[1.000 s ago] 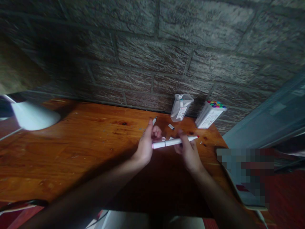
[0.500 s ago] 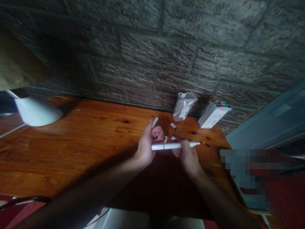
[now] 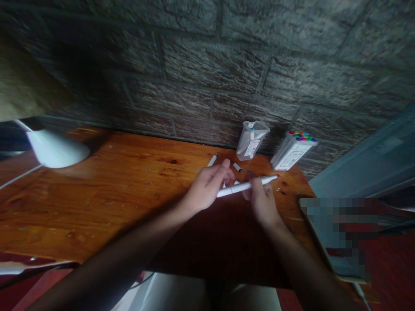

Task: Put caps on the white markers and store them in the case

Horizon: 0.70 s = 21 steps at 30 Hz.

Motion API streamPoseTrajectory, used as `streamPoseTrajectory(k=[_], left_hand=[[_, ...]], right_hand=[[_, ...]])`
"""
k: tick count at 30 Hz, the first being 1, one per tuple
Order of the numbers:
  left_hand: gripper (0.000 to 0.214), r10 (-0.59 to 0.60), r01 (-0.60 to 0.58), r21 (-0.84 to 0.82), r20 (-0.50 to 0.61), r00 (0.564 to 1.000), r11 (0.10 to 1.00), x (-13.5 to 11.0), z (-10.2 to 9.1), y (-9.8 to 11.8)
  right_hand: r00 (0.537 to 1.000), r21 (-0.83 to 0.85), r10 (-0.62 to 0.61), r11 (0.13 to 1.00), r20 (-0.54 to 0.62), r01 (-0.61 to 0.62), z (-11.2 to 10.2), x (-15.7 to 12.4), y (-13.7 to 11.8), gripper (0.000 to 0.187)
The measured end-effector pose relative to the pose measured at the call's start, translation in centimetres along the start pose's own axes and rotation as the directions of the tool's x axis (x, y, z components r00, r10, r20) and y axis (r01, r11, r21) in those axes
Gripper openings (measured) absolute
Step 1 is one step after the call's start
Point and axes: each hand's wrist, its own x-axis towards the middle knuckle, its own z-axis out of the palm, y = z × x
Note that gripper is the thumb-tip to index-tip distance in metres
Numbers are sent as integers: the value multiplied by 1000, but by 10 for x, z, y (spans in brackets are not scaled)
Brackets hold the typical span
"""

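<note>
Both my hands meet over the back right part of a wooden desk (image 3: 113, 190). My right hand (image 3: 262, 202) is closed round the middle of a white marker (image 3: 248, 186) whose red tip points right and slightly up. My left hand (image 3: 207, 186) lies over the marker's left end, fingers loosely together and reaching across it. A second white marker (image 3: 212, 160) lies on the desk just beyond my left fingertips. A small loose cap (image 3: 237, 167) rests close by.
Against the brick wall stand a clear plastic holder (image 3: 251, 141) with a marker inside and a white box of coloured markers (image 3: 293, 151). A white lamp head (image 3: 55, 149) sits at the far left. A blurred-out object (image 3: 337, 233) lies past the desk's right edge.
My left hand has uncurled from an upright fist and its fingers now reach over the marker's left end. The marker has tilted, its red tip higher.
</note>
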Motion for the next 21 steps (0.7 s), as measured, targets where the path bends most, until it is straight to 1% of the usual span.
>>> streamPoseTrajectory(k=[2, 3, 4, 5, 6, 7, 9, 11, 12, 13, 15, 16, 18, 19, 20, 21], left_hand=[[46, 44, -62, 125, 139, 989, 990, -2, -6, 4], [43, 53, -84, 164, 189, 981, 983, -2, -9, 5], [40, 57, -100, 189, 223, 973, 977, -2, -12, 7], [37, 63, -112, 203, 234, 970, 973, -1, -14, 8], [36, 76, -123, 212, 216, 973, 969, 0, -17, 8], [35, 95, -132, 217, 171, 981, 967, 3, -20, 9], [39, 136, -136, 210, 16, 991, 968, 9, -27, 8], [44, 153, -122, 179, -171, 973, 976, 16, -34, 5], [45, 143, -109, 153, -240, 960, 982, 18, -37, 4], [44, 129, -97, 121, -290, 948, 988, 20, -39, 3], [43, 97, -79, 70, -318, 943, 994, 22, -41, 0], [42, 87, -73, 56, -302, 949, 996, 22, -41, -1], [39, 71, -60, 58, -219, 973, 997, 21, -40, -3], [38, 63, -53, 71, -160, 985, 996, 20, -40, -3], [36, 51, -43, 85, -94, 994, 995, 20, -39, -3], [34, 37, -34, 96, -31, 999, 995, 19, -39, -4]], right_hand=[[1000, 39, -10, 999, 7, 10, 0, 1, 2, 54], [1000, 43, -25, 999, 16, 24, 0, 2, 3, 55], [999, 31, -44, 999, 20, 44, 0, 3, 3, 56], [997, 13, -70, 997, 17, 70, -2, 5, 4, 56], [995, -6, -102, 995, 18, 102, -4, 7, 4, 55], [990, -28, -139, 990, 34, 140, -7, 9, 5, 53], [972, -94, -220, 969, 84, 228, -14, 14, 8, 45], [948, -221, -291, 924, 127, 313, -18, 19, 14, 39], [936, -303, -321, 886, 145, 351, -19, 21, 18, 40], [923, -384, -347, 839, 165, 385, -18, 22, 22, 41], [898, -505, -377, 743, 227, 440, -13, 23, 29, 39], [887, -541, -383, 703, 259, 462, -10, 23, 32, 35], [864, -566, -399, 653, 308, 503, -4, 23, 33, 20], [853, -553, -409, 650, 323, 521, -2, 24, 33, 14], [848, -523, -419, 667, 324, 530, -2, 24, 31, 10], [852, -483, -422, 703, 308, 523, -5, 25, 29, 9]])
